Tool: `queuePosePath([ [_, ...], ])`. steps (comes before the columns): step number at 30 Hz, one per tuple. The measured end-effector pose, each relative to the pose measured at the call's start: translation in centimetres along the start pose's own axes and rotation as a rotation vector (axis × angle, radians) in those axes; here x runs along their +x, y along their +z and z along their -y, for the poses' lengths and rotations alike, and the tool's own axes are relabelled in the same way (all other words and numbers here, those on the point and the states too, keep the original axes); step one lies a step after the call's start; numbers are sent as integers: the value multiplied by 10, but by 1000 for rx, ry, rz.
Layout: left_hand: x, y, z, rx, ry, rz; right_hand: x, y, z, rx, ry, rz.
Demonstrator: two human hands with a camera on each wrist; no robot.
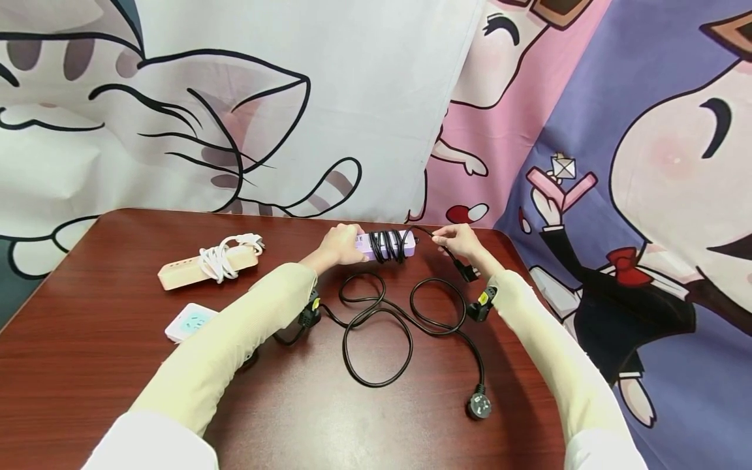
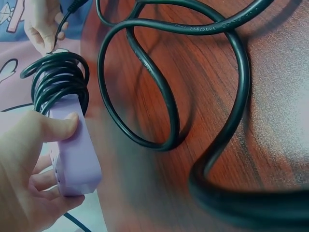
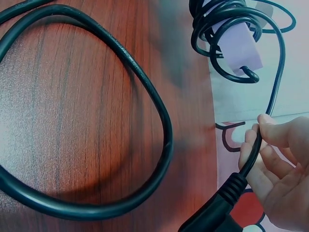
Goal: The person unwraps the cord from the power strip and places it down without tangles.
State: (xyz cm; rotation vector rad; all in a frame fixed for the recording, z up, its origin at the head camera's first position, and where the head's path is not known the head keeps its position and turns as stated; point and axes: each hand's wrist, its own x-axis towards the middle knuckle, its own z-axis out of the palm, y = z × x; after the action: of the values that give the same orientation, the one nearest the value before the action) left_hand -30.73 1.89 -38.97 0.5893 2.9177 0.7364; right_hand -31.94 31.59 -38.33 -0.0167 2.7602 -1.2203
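Observation:
A purple power strip (image 1: 363, 245) with its black cord (image 1: 386, 247) wound around the body is held up near the table's far edge. My left hand (image 1: 341, 243) grips one end of it, thumb on top and fingers underneath, as the left wrist view shows. Between thumb and fingertips my right hand (image 1: 460, 240) pinches the loose end of that cord. Just below the pinch hangs the cord's black plug (image 3: 212, 205). In the right wrist view several turns of cord (image 3: 227, 29) wrap the strip, and the cord leaves the strip's end face.
A thick black cable (image 1: 376, 385) lies in loops mid-table, its round plug (image 1: 479, 405) toward the front right. Left of it are a beige power strip (image 1: 182, 271) wrapped in white cord (image 1: 217, 261) and a white socket block (image 1: 190, 321). Cartoon-printed cloth (image 1: 376, 98) hangs behind the table.

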Motion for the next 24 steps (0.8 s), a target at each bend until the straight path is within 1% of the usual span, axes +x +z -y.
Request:
queuePosePath([
  [5, 1, 1, 2, 7, -22, -26, -1, -2, -1, 21, 5, 15],
  [9, 1, 2, 4, 5, -33, -53, -3, -4, -4, 4, 14, 34],
  [14, 1, 2, 8, -8, -47, -64, -5, -7, -10, -9, 33, 60],
  [19, 0, 1, 11, -20, -56, -62, -6, -12, -18, -44, 30, 52],
  [24, 0, 0, 13, -11, -41, -66, -7, -15, -24, -85, 36, 30],
])
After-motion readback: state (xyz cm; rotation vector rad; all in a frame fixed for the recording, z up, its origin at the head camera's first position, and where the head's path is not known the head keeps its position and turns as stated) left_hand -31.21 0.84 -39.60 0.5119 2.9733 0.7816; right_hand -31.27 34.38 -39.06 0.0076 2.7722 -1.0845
